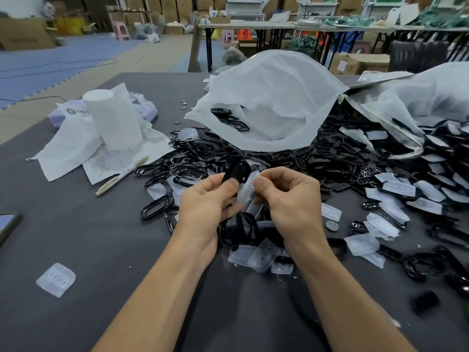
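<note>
Bare table (76,250) nearside & left; parts heap (342,158) crowds ahead. L hand (203,201) pinches shell (237,171), long axis up-right; R hand (289,196) pinches clear pad (246,190).

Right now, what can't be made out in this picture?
Head view: black part in the left hand, lower end hidden by fingers.
Head view: clear piece mostly covered by the right hand.
Head view: print on the paper sheet, too small.
Head view: flat object at left, cut by the edge.
</note>
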`<state>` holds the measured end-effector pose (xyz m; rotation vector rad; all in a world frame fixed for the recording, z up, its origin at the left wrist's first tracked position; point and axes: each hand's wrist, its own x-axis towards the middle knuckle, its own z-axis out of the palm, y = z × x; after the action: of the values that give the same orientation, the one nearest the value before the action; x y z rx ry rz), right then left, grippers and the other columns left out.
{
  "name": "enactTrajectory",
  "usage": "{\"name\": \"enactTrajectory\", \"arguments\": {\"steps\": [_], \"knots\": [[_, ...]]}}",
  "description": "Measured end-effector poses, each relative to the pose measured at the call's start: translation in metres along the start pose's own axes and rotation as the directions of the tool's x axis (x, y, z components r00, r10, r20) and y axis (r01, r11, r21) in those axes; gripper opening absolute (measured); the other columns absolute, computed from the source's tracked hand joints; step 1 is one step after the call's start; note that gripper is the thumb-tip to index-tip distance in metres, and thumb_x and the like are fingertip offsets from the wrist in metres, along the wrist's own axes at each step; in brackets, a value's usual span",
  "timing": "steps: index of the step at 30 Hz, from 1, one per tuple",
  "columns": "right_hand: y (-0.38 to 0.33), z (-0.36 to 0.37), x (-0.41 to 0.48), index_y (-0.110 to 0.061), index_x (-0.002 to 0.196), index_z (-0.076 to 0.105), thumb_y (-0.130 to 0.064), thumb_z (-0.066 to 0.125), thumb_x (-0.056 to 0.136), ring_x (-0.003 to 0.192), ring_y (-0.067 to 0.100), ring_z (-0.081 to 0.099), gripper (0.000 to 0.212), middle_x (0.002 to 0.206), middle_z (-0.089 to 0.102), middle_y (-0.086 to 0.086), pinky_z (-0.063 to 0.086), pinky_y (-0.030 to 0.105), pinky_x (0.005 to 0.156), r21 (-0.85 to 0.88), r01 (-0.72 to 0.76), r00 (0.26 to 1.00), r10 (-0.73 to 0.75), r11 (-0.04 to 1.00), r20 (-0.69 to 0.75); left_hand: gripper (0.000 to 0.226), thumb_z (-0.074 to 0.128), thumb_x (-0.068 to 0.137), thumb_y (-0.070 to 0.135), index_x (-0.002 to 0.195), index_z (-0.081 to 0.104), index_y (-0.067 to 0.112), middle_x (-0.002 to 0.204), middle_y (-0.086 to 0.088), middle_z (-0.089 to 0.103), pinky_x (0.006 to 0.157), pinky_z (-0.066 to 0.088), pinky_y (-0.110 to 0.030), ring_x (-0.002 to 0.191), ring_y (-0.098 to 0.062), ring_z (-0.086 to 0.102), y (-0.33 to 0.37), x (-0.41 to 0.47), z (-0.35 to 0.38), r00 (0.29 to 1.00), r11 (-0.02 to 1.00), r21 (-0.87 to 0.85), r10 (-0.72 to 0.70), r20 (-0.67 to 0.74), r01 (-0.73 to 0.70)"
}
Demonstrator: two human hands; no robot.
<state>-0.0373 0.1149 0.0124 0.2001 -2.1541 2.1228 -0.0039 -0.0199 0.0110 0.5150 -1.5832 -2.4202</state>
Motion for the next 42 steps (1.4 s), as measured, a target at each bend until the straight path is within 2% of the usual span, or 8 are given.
{"name": "enactTrajectory", "arguments": {"steps": [6, 11, 17, 19, 21, 24, 29, 42], "knots": [[-0.004, 0.002, -0.001, -0.015, 0.070, 0.078, -0.003, 0.077, 0.088, 0.054, 0.015, 0.063, 0.022, 0.066, 0.071, 0.008, 0.052, 0.025, 0.053, 0.180, -0.146, 0.986, 0.128, 0.973, 0.107, 0.007, 0.073, 0.091, -0.002, 0.096, 0.075, 0.002, 0.079, -0.014, 0.079, 0.059, 0.062, -0.029, 0.065, -0.023, 0.077, 0.001, 0.002, -0.004, 0.991, 0.993, 0.058, 0.103, -0.089, -0.098], [-0.006, -0.006, 0.005, -0.017, 0.066, 0.077, -0.003, 0.074, 0.091, 0.051, 0.012, 0.057, 0.029, 0.064, 0.068, 0.004, 0.049, 0.020, 0.051, 0.384, -0.226, 0.973, 0.225, 0.895, 0.048, 0.041, 0.074, 0.086, 0.013, 0.073, 0.073, 0.052, 0.061, 0.015, 0.073, 0.064, 0.060, -0.029, 0.062, -0.011, 0.075, 0.000, 0.004, -0.009, 0.893, 0.823, 0.542, 0.359, -0.270, -0.167], [-0.003, -0.007, 0.007, -0.011, 0.076, 0.076, -0.002, 0.074, 0.090, 0.053, 0.012, 0.052, 0.017, 0.067, 0.068, 0.006, 0.047, 0.019, 0.052, 0.344, -0.186, 0.981, 0.193, 0.920, 0.015, 0.024, 0.076, 0.083, 0.036, 0.063, 0.065, 0.044, 0.055, 0.048, 0.053, 0.061, 0.032, -0.018, 0.058, 0.008, 0.058, 0.007, -0.002, -0.009, 0.774, 0.649, 0.761, 0.493, -0.398, -0.022], [-0.003, -0.005, 0.006, -0.011, 0.075, 0.076, -0.003, 0.075, 0.090, 0.053, 0.012, 0.053, 0.017, 0.067, 0.068, 0.006, 0.047, 0.019, 0.053, 0.324, -0.173, 0.985, 0.168, 0.930, 0.044, 0.024, 0.079, 0.080, 0.033, 0.061, 0.070, 0.044, 0.055, 0.038, 0.060, 0.062, 0.043, -0.019, 0.059, 0.013, 0.061, 0.005, 0.002, -0.011, 0.815, 0.725, 0.687, 0.427, -0.391, -0.050], [-0.004, -0.004, 0.005, -0.014, 0.073, 0.078, -0.004, 0.077, 0.088, 0.053, 0.012, 0.055, 0.018, 0.067, 0.069, 0.006, 0.048, 0.019, 0.053, 0.301, -0.162, 0.986, 0.143, 0.940, 0.085, 0.026, 0.083, 0.079, 0.020, 0.067, 0.078, 0.043, 0.062, 0.014, 0.073, 0.069, 0.058, -0.028, 0.060, -0.001, 0.070, 0.004, 0.004, -0.010, 0.912, 0.866, 0.486, 0.287, -0.294, -0.116], [-0.005, -0.001, 0.002, -0.015, 0.070, 0.080, -0.004, 0.080, 0.085, 0.050, 0.012, 0.056, 0.019, 0.065, 0.070, 0.005, 0.048, 0.021, 0.053, 0.279, -0.156, 0.984, 0.124, 0.948, 0.128, 0.013, 0.087, 0.078, 0.008, 0.084, 0.081, 0.018, 0.067, -0.002, 0.077, 0.059, 0.056, -0.024, 0.057, -0.012, 0.070, 0.002, 0.002, -0.004, 0.970, 0.952, 0.278, 0.180, -0.166, -0.129], [-0.005, 0.003, -0.003, -0.013, 0.072, 0.079, -0.004, 0.082, 0.083, 0.054, 0.015, 0.061, 0.014, 0.067, 0.074, 0.009, 0.051, 0.024, 0.054, 0.267, -0.061, 0.998, 0.052, 0.962, 0.042, 0.023, 0.090, 0.077, 0.012, 0.096, 0.080, 0.006, 0.075, -0.008, 0.079, 0.056, 0.051, -0.016, 0.062, -0.013, 0.070, -0.002, -0.002, 0.004, 0.977, 0.971, 0.151, 0.197, -0.083, -0.183], [-0.007, 0.010, -0.012, -0.021, 0.071, 0.076, -0.018, 0.086, 0.083, 0.058, 0.009, 0.069, 0.016, 0.067, 0.074, -0.004, 0.055, 0.021, 0.059, 0.003, 0.124, 0.966, -0.120, 0.992, -0.231, 0.016, 0.089, 0.069, 0.025, 0.080, 0.083, 0.014, 0.072, -0.008, 0.078, 0.058, 0.054, -0.016, 0.060, -0.009, 0.071, -0.006, -0.016, 0.012, 0.957, 0.953, 0.080, 0.291, 0.008, -0.291]]}}
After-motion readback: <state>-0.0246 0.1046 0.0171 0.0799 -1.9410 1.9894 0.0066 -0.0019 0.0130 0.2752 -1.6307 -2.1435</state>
